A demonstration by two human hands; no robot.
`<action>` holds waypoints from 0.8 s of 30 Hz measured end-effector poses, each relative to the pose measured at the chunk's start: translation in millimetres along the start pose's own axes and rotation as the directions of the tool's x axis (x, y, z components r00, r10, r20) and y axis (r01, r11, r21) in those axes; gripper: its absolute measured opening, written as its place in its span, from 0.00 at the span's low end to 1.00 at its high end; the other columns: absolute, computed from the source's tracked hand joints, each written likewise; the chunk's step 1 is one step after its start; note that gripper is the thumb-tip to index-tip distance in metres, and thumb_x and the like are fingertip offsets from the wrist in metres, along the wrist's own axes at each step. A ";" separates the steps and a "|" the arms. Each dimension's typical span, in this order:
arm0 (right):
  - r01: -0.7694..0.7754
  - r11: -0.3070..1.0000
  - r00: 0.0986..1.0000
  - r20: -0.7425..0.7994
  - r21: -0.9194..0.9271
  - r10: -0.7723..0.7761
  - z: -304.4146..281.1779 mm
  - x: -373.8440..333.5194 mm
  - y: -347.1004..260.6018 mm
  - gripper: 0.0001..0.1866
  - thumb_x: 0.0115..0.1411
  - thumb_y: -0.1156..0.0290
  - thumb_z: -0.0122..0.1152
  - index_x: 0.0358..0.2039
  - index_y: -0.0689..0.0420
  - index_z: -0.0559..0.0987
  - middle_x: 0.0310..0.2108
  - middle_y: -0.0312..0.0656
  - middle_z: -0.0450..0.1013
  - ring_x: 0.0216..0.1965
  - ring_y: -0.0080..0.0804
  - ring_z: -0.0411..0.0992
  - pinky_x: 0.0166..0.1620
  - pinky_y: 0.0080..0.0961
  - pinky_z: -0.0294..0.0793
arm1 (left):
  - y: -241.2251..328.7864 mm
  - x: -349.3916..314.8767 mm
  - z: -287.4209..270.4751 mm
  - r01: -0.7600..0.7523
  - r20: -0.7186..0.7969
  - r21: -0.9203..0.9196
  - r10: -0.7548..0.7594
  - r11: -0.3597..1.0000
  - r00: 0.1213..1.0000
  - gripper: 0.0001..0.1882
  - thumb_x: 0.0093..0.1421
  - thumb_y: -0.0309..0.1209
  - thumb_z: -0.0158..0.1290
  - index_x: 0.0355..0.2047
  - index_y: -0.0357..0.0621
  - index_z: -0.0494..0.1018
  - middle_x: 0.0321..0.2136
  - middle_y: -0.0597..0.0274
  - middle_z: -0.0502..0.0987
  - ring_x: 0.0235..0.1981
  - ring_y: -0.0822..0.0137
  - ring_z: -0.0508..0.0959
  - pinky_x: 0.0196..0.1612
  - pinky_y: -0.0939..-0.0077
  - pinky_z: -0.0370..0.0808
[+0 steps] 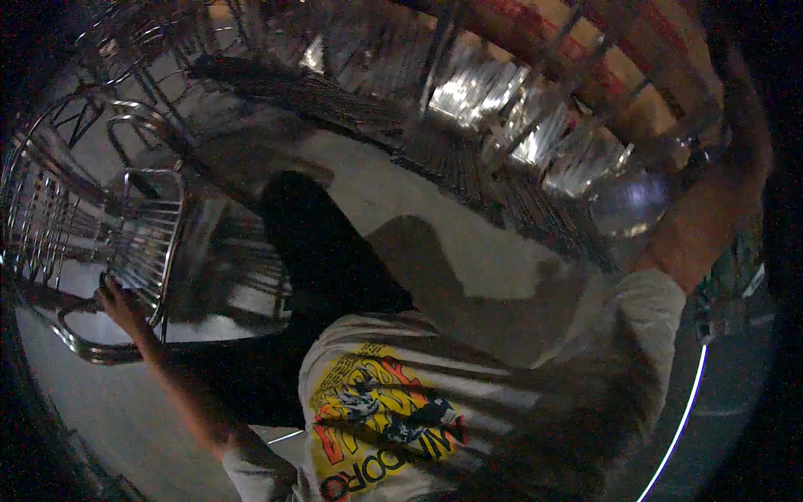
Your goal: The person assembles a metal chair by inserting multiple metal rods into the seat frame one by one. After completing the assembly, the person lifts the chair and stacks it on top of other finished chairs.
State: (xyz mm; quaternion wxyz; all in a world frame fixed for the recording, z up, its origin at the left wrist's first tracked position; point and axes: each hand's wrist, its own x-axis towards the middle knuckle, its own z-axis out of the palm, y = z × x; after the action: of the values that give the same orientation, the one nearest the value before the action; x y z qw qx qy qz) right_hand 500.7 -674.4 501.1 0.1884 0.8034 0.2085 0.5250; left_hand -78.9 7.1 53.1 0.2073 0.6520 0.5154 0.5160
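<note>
A chrome frame of bent tubes and thin parallel rods (155, 217) stands at the left. My left hand (122, 308) is at its lower rods, with dark fingers that seem curled on the metal; the dim light hides the exact grip. My right arm reaches up along the right side. The right hand (740, 125) is at the dark rim of the head view, its fingers lost in shadow and blur. Below the right forearm is a rounded, shiny, bluish thing (631, 201), whose kind I cannot make out.
Shiny silver items (477, 92) sit behind upright bars at the top. Below them runs a dark ridged slatted strip (502, 188). Curved tan and red bands (619, 50) cross the upper right. A grey floor (376, 188) lies between, and a bright white line (682, 427) curves at lower right.
</note>
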 end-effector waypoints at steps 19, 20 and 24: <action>0.007 0.014 0.884 0.000 1.000 -0.467 -167.3 65.2 -493.0 0.25 0.67 0.56 0.42 0.60 0.56 0.62 0.53 0.54 0.67 0.55 0.52 0.65 0.55 0.41 0.65 | 280.9 -135.6 47.5 0.707 0.673 -0.701 -0.244 0.091 0.698 0.20 0.64 0.52 0.47 0.37 0.47 0.66 0.20 0.67 0.67 0.18 0.74 0.66 0.18 0.78 0.63; -0.036 0.005 0.863 0.033 0.999 -0.505 -189.1 73.8 -520.5 0.25 0.67 0.56 0.42 0.60 0.56 0.62 0.54 0.55 0.67 0.56 0.52 0.65 0.56 0.41 0.65 | 267.2 -126.0 51.1 0.691 0.659 -0.720 -0.252 0.059 0.708 0.20 0.64 0.52 0.46 0.34 0.48 0.65 0.19 0.69 0.64 0.17 0.74 0.63 0.17 0.79 0.61; -0.150 -0.264 0.632 -0.113 0.953 -0.767 -212.6 -15.6 -586.3 0.29 0.67 0.53 0.41 0.61 0.59 0.60 0.58 0.54 0.63 0.59 0.50 0.62 0.60 0.41 0.60 | 193.1 -61.1 77.3 0.633 0.651 -0.758 -0.227 -0.157 0.724 0.22 0.64 0.56 0.44 0.30 0.50 0.63 0.15 0.72 0.59 0.14 0.76 0.58 0.14 0.83 0.54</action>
State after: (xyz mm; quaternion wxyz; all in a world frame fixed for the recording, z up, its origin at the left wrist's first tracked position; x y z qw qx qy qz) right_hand 218.7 -171.2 263.7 -0.2744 0.6591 0.6753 -0.1853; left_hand 82.1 -100.7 150.4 0.8269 0.1728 0.1654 0.5090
